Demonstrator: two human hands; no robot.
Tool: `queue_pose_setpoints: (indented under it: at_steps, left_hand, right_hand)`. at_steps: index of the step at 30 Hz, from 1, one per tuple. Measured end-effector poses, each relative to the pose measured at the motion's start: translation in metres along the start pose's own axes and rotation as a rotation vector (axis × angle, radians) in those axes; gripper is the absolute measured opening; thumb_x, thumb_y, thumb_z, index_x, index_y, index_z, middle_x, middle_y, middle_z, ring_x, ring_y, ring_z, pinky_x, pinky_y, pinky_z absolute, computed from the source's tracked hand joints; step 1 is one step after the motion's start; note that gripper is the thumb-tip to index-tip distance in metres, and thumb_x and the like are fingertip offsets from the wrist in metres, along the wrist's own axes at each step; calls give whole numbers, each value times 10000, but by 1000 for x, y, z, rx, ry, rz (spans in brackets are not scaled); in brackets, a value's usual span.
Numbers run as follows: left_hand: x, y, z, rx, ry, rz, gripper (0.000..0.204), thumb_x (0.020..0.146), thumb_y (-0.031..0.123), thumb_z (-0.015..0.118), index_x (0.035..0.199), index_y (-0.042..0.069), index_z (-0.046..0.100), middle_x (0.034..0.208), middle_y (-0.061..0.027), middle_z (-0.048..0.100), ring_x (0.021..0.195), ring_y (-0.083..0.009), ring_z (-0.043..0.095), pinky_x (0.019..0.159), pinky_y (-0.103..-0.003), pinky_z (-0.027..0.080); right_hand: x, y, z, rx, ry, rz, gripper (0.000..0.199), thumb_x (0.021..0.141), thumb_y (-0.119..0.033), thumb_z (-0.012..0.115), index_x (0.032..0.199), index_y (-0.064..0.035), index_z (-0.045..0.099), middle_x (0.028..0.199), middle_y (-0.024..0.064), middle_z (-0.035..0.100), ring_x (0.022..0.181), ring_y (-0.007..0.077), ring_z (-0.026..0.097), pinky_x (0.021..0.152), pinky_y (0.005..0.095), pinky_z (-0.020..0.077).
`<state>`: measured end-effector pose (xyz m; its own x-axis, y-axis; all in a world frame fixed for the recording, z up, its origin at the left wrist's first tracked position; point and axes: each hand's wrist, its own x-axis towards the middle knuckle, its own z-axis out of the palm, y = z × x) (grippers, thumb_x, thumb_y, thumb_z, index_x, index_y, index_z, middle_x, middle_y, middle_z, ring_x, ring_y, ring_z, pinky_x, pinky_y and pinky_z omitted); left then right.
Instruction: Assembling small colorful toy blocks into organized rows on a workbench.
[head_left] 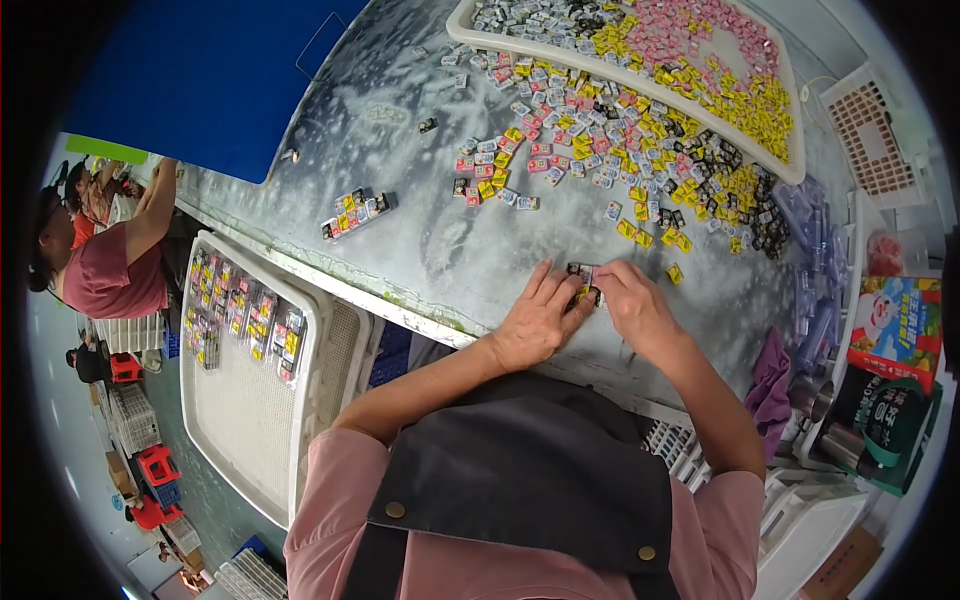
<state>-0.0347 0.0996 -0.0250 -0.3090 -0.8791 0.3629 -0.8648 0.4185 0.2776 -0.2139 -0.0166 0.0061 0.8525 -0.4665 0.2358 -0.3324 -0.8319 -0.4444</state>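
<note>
Near the front edge of the grey table, my left hand (pixel 540 318) bends its fingers over the near left side of a small cluster of printed blocks (pixel 581 270). The blocks are black, pink and yellow, and my fingers partly cover them. My right hand (pixel 640 310) pinches the cluster from the right, its fingertips against the upper right corner. Beyond my hands lies a loose spread of the same small blocks (pixel 560 150) in white, pink, yellow and black. To the left, a neat rectangular group of blocks (pixel 355 214) rests on the table.
A white tray (pixel 560 62) heaped with blocks stands at the back. Clear plastic pieces (pixel 808 265) pile up at the right, above a purple cloth (pixel 768 390). On my left, a white mesh tray (pixel 235 425) holds several filled packs. Another person (pixel 125 260) works at far left.
</note>
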Motion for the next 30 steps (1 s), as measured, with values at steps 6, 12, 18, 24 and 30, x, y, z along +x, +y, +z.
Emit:
queue_pose_setpoints:
  at_steps: [6, 12, 18, 24, 30]
  left_hand:
    - [1, 1, 1, -53, 24, -2, 440, 838, 208, 737, 1241, 51, 659, 1237, -146, 548, 1209, -345, 498, 1152, -596, 295]
    - [-3, 1, 1, -69, 42, -5, 463, 851, 201, 726, 1276, 45, 630, 1245, -142, 541, 1202, -339, 498, 1155, -587, 295]
    - [1, -1, -12, -67, 2, -96, 642, 855, 236, 714, 1400, -36, 510, 1462, -199, 466, 1387, -394, 410, 1182, -576, 255]
    - [-8, -12, -14, -129, -143, -85, 688, 899, 286, 677, 1454, -47, 444, 1564, -229, 365, 1484, -400, 302, 1211, -563, 193]
    - [-18, -13, -30, -82, -112, -186, 761, 931, 343, 644, 1524, -27, 342, 1628, -240, 230, 1514, -413, 213, 1206, -589, 171]
  right_hand:
    - [-1, -2, -1, -8, -17, 2, 198, 784, 44, 608, 980, 27, 628, 1020, 126, 577, 976, 316, 616, 786, 412, 555]
    - [0, -5, -7, -83, -70, -28, 199, 790, 41, 605, 988, 32, 624, 1036, 121, 581, 998, 302, 604, 785, 417, 553]
    - [-11, -16, -1, -59, -5, 16, 510, 873, -149, 681, 1334, 31, 559, 1422, 188, 512, 1349, 368, 465, 1086, 444, 424]
    - [-21, -13, 14, -73, -206, 49, 883, 857, -424, 701, 1508, 59, 351, 1630, 213, 256, 1535, 349, 194, 1242, 508, 139]
    - [-27, -33, 10, -88, -220, 99, 875, 854, -396, 707, 1515, 48, 344, 1635, 219, 241, 1539, 348, 185, 1236, 548, 104]
